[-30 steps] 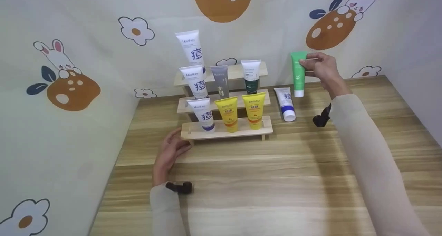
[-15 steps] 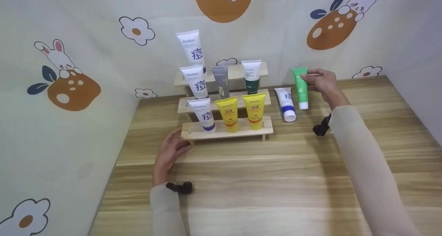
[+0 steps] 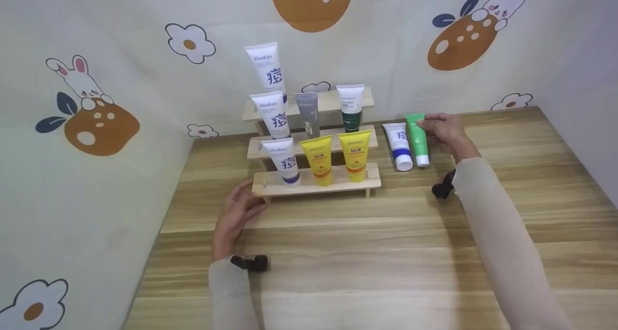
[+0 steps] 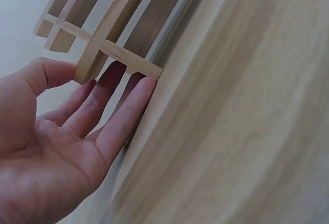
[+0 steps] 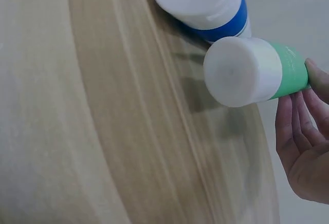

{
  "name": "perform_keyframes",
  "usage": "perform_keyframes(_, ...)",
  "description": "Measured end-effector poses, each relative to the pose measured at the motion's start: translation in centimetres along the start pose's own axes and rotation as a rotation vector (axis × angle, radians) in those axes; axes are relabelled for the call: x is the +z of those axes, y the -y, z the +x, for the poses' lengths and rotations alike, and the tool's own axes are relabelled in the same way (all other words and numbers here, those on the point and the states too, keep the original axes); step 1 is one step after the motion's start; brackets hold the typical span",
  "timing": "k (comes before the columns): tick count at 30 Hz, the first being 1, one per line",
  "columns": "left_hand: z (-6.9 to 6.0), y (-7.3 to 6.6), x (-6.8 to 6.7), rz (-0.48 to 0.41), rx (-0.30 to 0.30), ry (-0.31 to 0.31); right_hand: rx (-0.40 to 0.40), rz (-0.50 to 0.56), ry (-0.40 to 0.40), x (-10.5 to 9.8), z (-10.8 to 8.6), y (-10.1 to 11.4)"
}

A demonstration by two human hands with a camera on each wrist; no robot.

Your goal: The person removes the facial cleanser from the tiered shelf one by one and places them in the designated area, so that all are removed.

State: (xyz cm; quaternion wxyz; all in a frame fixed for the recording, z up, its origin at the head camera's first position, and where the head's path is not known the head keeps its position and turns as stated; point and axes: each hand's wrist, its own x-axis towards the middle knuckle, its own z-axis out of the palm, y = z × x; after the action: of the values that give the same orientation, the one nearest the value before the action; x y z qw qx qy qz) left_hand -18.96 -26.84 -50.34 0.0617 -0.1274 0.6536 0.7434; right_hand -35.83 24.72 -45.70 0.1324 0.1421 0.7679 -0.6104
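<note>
The left hand (image 3: 235, 212) is holding the left end of the wooden shelf (image 3: 338, 173), with the thumb on the bottom board and the fingers reaching under it; the shelf is holding seven tubes on three steps; one white tube (image 3: 265, 64) is standing on top; a second white tube (image 3: 272, 113), a gray tube (image 3: 308, 115) and a white and green tube (image 3: 351, 108) are standing in the middle; a third white tube (image 3: 281, 158) and two yellow tubes (image 3: 316, 161) are standing on the bottom; the stuff inside is not showing; a loose white tube (image 3: 398, 144) is lying on the table (image 3: 338, 253), cap toward the person; the green tube (image 3: 417, 139) is sitting just beside it, its long side running from the wall toward the person, its white cap (image 5: 231, 72) pointing nearer; whether it is touching the table, I cannot tell; the right hand (image 3: 446, 130) is pinching its flat far end from the right; the left hand is staying well apart from it.
</note>
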Motion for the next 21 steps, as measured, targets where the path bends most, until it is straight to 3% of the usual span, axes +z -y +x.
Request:
perform_keyframes(10,-0.1,0.2,0.0,-0.009,-0.009,-0.010,0.055,0.045,-0.045,0.7,0.6,-1.0)
perform_keyframes(21,-0.1,0.1,-0.1,-0.014,0.007,-0.005,0.093,0.005,-0.097,1.3,1.0,-1.3)
